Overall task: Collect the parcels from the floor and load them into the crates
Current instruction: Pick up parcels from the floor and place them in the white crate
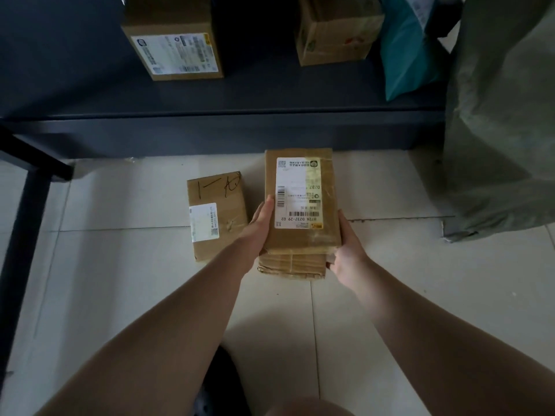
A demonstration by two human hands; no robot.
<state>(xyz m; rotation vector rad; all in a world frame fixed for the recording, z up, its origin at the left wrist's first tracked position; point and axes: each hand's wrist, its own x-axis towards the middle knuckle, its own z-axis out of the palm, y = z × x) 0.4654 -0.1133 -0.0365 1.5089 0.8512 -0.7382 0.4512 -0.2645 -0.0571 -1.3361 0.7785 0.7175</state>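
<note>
A tall cardboard parcel (327, 187) with a white shipping label sits on top of a second taped parcel (292, 264), both over the tiled floor. My left hand (258, 226) grips the left side of this stack and my right hand (348, 247) grips its right side and lower corner. Whether the stack rests on the floor or is lifted, I cannot tell. To the left, a smaller brown parcel (217, 214) with black pen marks and a small label lies flat on the tiles, apart from my hands.
A dark low shelf (210, 121) runs across the back, carrying two cardboard boxes (174, 40) (333, 31) and a teal mailer bag (408, 55). A large grey-green sack (501, 115) stands at the right. A dark metal frame leg (27, 190) is at the left.
</note>
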